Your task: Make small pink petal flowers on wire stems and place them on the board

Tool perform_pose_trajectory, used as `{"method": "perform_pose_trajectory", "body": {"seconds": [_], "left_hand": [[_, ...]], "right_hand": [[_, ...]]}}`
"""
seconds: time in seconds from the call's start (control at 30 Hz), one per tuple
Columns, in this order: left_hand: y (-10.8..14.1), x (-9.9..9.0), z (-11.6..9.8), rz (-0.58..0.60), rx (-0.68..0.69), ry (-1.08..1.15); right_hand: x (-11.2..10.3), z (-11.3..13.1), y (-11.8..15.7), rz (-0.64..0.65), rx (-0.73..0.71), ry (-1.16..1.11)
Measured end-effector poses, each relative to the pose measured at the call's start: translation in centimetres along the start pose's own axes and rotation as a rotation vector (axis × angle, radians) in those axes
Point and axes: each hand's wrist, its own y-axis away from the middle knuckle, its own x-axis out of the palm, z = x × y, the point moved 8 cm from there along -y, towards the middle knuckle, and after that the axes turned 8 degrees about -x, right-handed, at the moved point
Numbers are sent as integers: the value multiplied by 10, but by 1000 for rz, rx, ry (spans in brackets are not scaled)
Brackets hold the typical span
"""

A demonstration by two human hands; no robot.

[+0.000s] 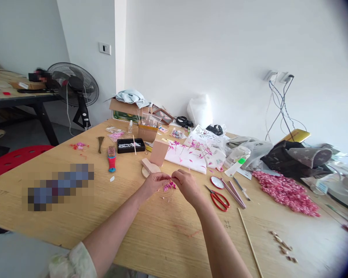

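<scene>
Both of my hands meet above the middle of the wooden table, fingertips close together. My left hand (156,183) is closed in a pinch, and so is my right hand (186,186). Between and just below the fingers shows a small magenta flower (169,186), and both hands seem to grip it; any stem or thread in the fingertips is too fine to make out. Right behind the left hand stand a round wooden base and an upright pinkish block (159,152). Beyond lies a white pad (185,159) bearing several magenta flower sprigs.
Red-handled scissors (220,200), a round red-rimmed dish (217,182) and a wooden stick (249,241) lie to the right. Farther right is a heap of pink pieces (285,193). A brush (111,159) and black tray (124,149) are on the left.
</scene>
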Motion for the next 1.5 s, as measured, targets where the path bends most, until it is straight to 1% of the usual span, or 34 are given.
{"method": "perform_pose_trajectory", "body": {"seconds": [0.17,0.3,0.37,0.5,0.6,0.7,0.9,1.03,1.13,1.23,1.43,1.5], "left_hand": [[0,5,-1,-38,38,-58],[-1,3,3,-51,37,-89],[-1,4,4,-22,22,-39],[1,8,7,43,-51,88],[2,9,9,78,-77,171],[2,10,12,96,-97,206],[1,10,14,98,-96,198],[1,14,15,155,-84,149],[2,17,12,182,-49,113],[4,17,8,179,-26,84],[5,20,6,169,-30,42],[3,19,6,148,-8,24]], "right_hand": [[13,3,1,-42,-8,24],[16,-1,3,-114,3,-65],[14,-4,5,-170,17,-151],[13,-12,10,-261,53,-352],[17,-19,14,-277,77,-463],[20,-23,17,-279,85,-500],[16,-21,22,-283,110,-472],[5,-11,20,-266,48,-360],[0,-6,18,-257,6,-311],[-1,-6,16,-254,10,-295],[-1,-5,15,-260,18,-262],[-1,-5,15,-263,26,-256]]}}
